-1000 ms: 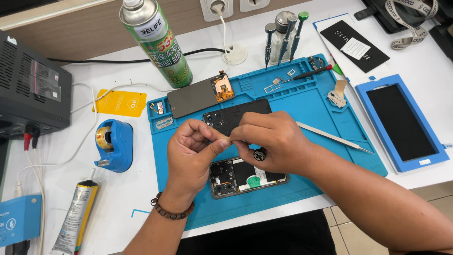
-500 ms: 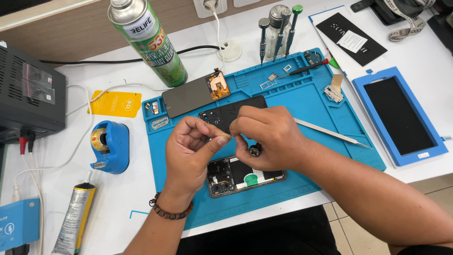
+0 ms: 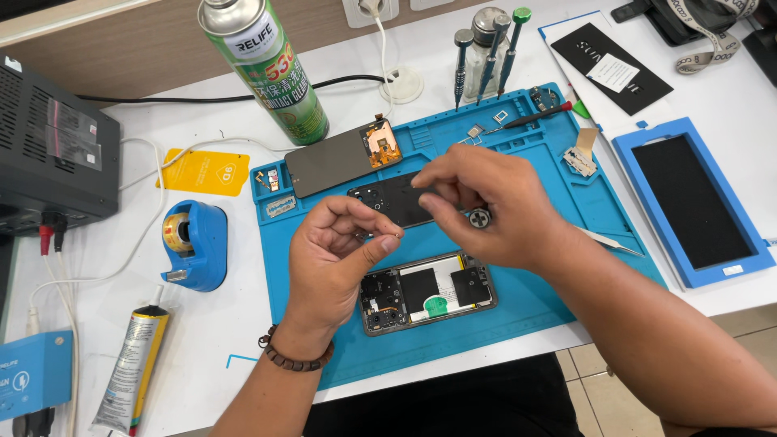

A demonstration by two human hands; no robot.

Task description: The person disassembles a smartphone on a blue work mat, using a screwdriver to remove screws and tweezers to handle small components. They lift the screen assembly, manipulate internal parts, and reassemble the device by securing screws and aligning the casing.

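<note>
The left hand (image 3: 336,247) is hovering over the blue mat (image 3: 518,299) on the white worktop (image 3: 218,340), thumb and forefinger pressed together on something too small to make out; the right hand (image 3: 486,202) is pinching a thin screwdriver by its round cap (image 3: 480,218); the opened phone (image 3: 427,293) is lying on the mat just below both hands; a dark back cover (image 3: 396,198) is lying just behind them.

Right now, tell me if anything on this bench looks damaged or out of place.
Nothing looks damaged or spilled. The opened phone lies flat on the blue mat, its removed screen and back cover beside it; both hands hover above.
</note>
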